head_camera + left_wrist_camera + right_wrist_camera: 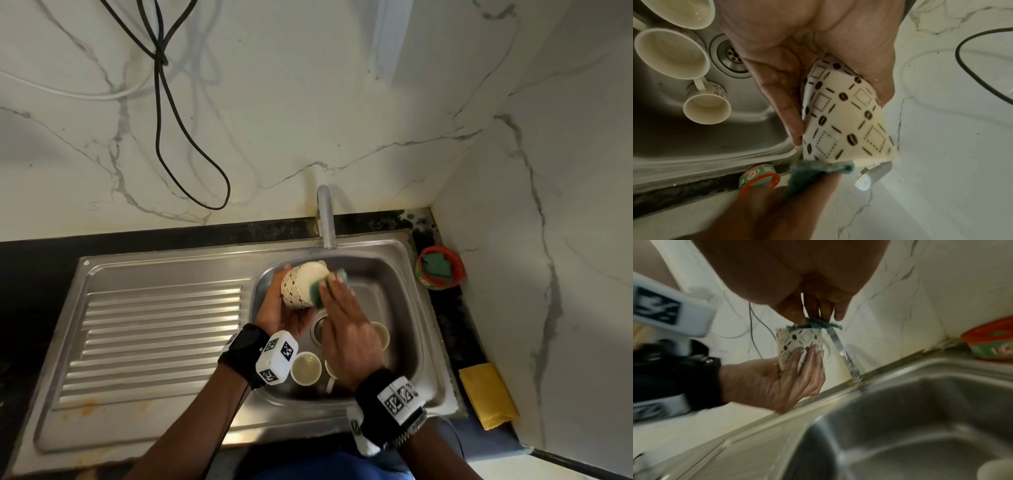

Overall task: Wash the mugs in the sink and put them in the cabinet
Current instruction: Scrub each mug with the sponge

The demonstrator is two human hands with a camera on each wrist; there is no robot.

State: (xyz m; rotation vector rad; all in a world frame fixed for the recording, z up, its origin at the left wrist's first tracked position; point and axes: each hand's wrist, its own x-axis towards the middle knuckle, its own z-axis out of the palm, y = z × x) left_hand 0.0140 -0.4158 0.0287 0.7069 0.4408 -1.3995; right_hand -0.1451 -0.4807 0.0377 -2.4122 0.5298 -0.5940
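Observation:
My left hand (275, 308) grips a cream mug (301, 284) with a brown bean-and-diamond pattern, holding it tilted over the steel sink (404, 308). My right hand (346, 329) holds a green scrub pad (317, 289) against the mug's rim end. In the left wrist view my thumb and fingers wrap the mug (844, 116), with the scrub pad (818, 168) at its far end. The right wrist view shows my fingers (818, 308) pinching the pad (816, 324) on top of the mug (797, 339). Three more cream mugs (306, 368) (380, 334) (672, 53) stand in the basin by the drain.
The faucet (325, 219) arches over the basin's back edge, with no water seen running. A red-rimmed soap tub (440, 267) holding another green pad sits at the right corner. A yellow cloth (488, 395) lies on the counter. The draining board (154, 342) lies left; a black cable (191, 137) hangs on the wall.

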